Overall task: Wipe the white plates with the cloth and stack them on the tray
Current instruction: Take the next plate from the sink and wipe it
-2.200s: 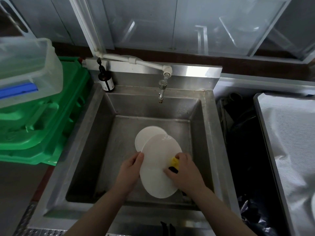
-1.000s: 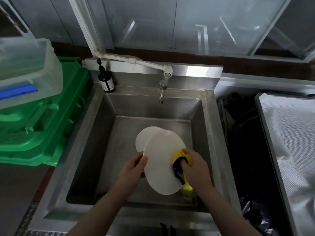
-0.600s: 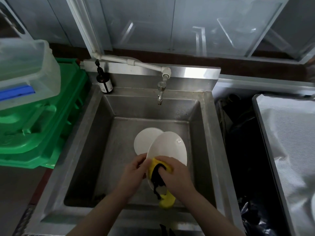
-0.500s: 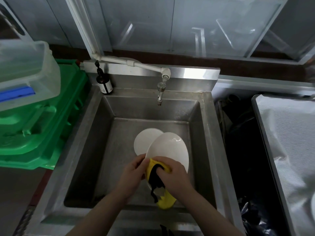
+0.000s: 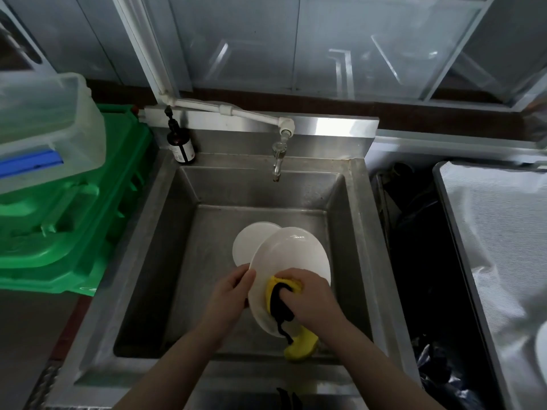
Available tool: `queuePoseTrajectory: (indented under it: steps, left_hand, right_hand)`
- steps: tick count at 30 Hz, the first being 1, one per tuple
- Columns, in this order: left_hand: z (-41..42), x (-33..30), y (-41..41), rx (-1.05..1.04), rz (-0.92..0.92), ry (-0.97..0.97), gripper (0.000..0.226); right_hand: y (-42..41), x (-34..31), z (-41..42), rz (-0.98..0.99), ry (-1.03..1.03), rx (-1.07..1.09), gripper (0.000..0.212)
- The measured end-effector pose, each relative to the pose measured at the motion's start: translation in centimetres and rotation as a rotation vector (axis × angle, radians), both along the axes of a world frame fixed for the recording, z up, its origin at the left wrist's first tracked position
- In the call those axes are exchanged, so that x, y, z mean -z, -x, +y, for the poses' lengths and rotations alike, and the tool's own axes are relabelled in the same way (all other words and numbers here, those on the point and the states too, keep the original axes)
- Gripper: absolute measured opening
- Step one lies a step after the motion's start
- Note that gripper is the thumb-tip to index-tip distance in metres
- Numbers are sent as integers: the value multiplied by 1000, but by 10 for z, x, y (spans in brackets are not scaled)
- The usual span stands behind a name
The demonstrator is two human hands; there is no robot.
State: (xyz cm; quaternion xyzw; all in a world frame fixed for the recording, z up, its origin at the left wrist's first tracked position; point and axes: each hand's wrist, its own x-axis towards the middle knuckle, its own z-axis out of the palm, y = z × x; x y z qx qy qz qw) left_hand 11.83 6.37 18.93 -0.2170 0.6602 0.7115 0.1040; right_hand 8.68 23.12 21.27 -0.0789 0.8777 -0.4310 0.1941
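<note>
A: Right, wiping step, in the steel sink (image 5: 148,250). Left hand (image 5: 228,294) grips the left rim of a white plate (image 5: 293,255), fingers curled over the edge, thumb on the near side. The plate is tilted up off the basin floor, face toward the camera.

B: And the right hand (image 5: 310,297)?

A: Closed around a yellow cloth (image 5: 284,287) with a black patch or strap on it, pressing it against the lower part of the plate's face. A yellow tail of the cloth hangs below the plate's bottom edge.

B: Other plates?

A: A second white plate (image 5: 248,244) lies behind the held one, partly covered by it, on the sink floor. Whether the two touch, I can't tell.

B: The tray?

A: To the right, across a dark gap, a grey-rimmed tray (image 5: 444,208) lined with pale cloth or film. At its far right edge there is a sliver of something white; possibly a plate already set down, but too little shows to be sure.

B: Progress, then?

A: My reading: mid-task. One plate under the cloth, at least one waiting. The upper face of the held plate looks glossy; only the lower part is under the cloth now.

B: Next move calls for?

A: Likely sweep the cloth across the rest of the face, then carry the plate right, clear of the sink wall, and lay it flat on the tray.
</note>
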Motion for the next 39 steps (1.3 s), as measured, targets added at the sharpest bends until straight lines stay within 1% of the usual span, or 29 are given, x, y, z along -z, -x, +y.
queuePoseTrajectory:
  steps: [9, 18, 24, 29, 31, 35, 39]
  left_hand:
    - [-4, -2, -6, -48, -2, 33, 22]
    - [-6, -4, -8, -25, -24, 73, 22]
    - [-8, -3, -10, -46, -91, 76, 19]
    - [-7, 1, -13, -51, -133, 61, 20]
    - [-5, 3, -16, -40, -121, 66, 21]
    - [1, 5, -22, -38, -66, 77, 22]
    - [3, 7, -19, -82, -65, 45, 22]
  right_hand:
    - [1, 28, 24, -44, -139, 121, 28]
    - [3, 39, 48, -27, -296, 119, 24]
    - [3, 43, 56, 1, -303, 158, 20]
    - [5, 48, 63, -54, -360, 162, 23]
    - [7, 47, 64, -81, -362, 156, 24]
    - [7, 43, 55, -126, -320, 135, 28]
    - [2, 41, 39, -148, -233, 140, 25]
